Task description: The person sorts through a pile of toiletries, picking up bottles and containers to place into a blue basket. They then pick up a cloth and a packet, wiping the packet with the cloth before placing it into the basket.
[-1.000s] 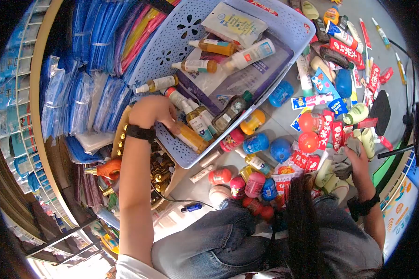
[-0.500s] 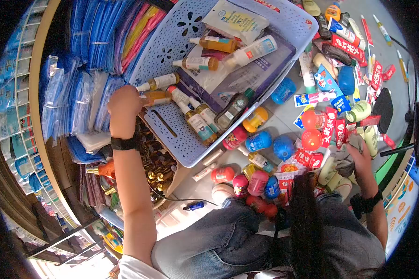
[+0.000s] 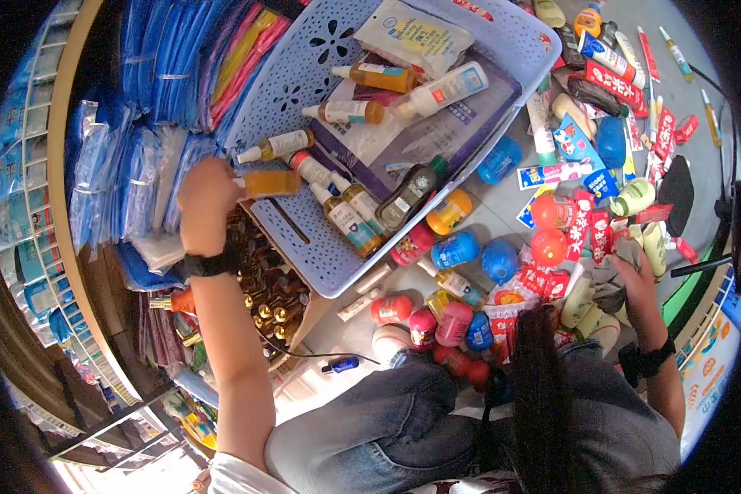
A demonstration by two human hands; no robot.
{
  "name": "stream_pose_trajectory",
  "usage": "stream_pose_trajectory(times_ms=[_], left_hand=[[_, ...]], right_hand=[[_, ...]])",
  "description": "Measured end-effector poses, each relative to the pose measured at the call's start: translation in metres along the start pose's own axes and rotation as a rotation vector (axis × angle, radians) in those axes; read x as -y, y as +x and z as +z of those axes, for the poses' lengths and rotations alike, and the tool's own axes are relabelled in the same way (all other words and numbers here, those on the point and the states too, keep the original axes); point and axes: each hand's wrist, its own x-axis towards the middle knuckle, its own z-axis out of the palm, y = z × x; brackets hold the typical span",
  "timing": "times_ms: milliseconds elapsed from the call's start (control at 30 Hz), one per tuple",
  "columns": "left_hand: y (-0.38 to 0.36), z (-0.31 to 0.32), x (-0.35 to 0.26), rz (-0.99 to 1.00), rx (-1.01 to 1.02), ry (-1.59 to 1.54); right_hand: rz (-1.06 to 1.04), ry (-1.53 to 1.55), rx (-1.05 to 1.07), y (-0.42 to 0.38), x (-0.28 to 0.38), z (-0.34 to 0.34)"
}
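Observation:
My left hand [image 3: 208, 193] is closed on the neck end of an amber bottle [image 3: 270, 184], which lies level at the left edge of the light-blue basket [image 3: 342, 276]. Inside the basket are several amber bottles, a white-labelled bottle [image 3: 445, 89], a dark green bottle [image 3: 413, 193] and a white packet [image 3: 412, 34]. My right hand [image 3: 634, 276], at the right, is closed on a crumpled grey cloth [image 3: 608, 286] above the pile of bottles and red packets.
Blue plastic-wrapped packs [image 3: 160, 62] stand at the upper left. Below my left hand is a cardboard box of gold-capped bottles [image 3: 280, 313]. Round red, blue and yellow containers [image 3: 500, 261] lie beside the basket. White wire racking [image 3: 37, 165] runs along the left.
My left hand has shifted slightly left with the amber bottle, and more of the bottle shows. My right hand and the cloth look unchanged.

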Motion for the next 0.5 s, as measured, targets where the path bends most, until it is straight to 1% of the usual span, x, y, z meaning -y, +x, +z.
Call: stream_pose_trajectory(times_ms=[100, 167, 200, 233, 333, 433, 500], left_hand=[[0.002, -0.008, 0.0, 0.159, 0.166, -0.045], [0.022, 0.018, -0.004, 0.128, 0.071, 0.044], [0.029, 0.034, -0.01, 0.112, 0.027, 0.09], [0.03, 0.049, -0.015, 0.105, -0.206, 0.109], [0.027, 0.058, -0.028, 0.211, -0.346, 0.11], [0.025, 0.067, -0.045, 0.159, -0.18, 0.065], [0.019, 0.061, -0.053, 0.176, -0.045, 0.087]], right_hand=[[-0.004, 0.011, 0.006, -0.001, 0.005, 0.003], [-0.024, 0.0, 0.074, 0.001, 0.005, 0.003], [-0.038, 0.003, 0.067, 0.001, 0.006, 0.006], [-0.052, 0.005, 0.059, -0.001, 0.008, 0.008], [-0.046, 0.048, 0.02, -0.001, 0.009, 0.008], [-0.048, 0.06, 0.005, 0.003, 0.003, 0.004], [-0.027, 0.026, 0.019, 0.006, -0.003, 0.0]])
